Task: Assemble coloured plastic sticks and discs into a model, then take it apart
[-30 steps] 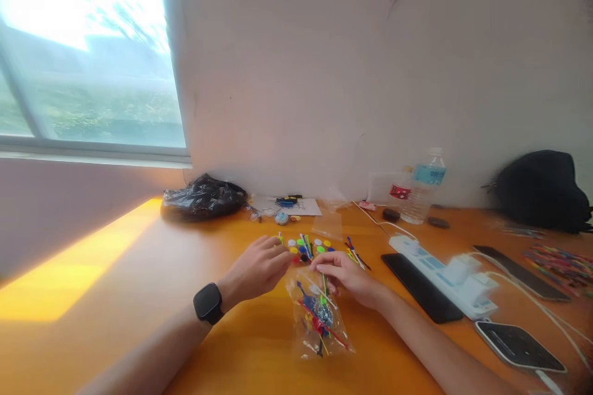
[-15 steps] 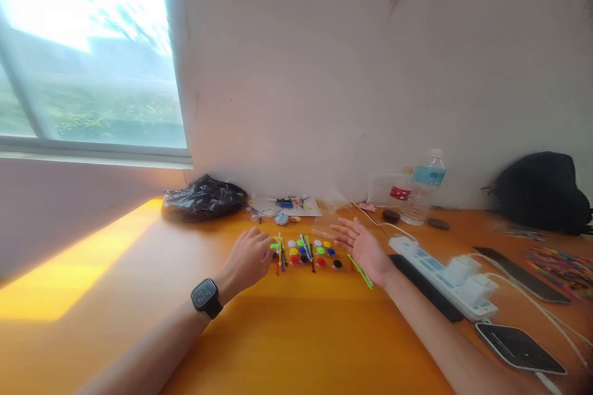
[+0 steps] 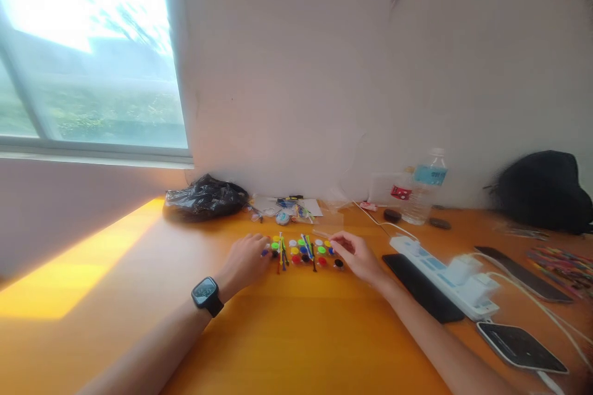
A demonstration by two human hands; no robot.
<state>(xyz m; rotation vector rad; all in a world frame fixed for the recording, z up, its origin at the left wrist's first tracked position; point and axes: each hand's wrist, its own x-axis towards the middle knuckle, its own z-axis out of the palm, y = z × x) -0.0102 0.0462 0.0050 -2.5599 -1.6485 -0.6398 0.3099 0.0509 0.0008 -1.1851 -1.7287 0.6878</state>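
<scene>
Glossy plastic caps (image 3: 303,251) lie on the smooth orange table (image 3: 296,333) beside a crinkled black plastic bag (image 3: 204,196)

head-worn camera, facing forward across the orange table (image 3: 287,333), toward the wall (image 3: 324,74)

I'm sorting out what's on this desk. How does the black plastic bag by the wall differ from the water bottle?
The black plastic bag is opaque and dark; the water bottle is clear with a blue label. The bag lies low and crumpled, while the bottle stands upright. The bag sits left of the person's left hand, the bottle beyond the right hand. Both rest on the orange table near the wall.
</scene>
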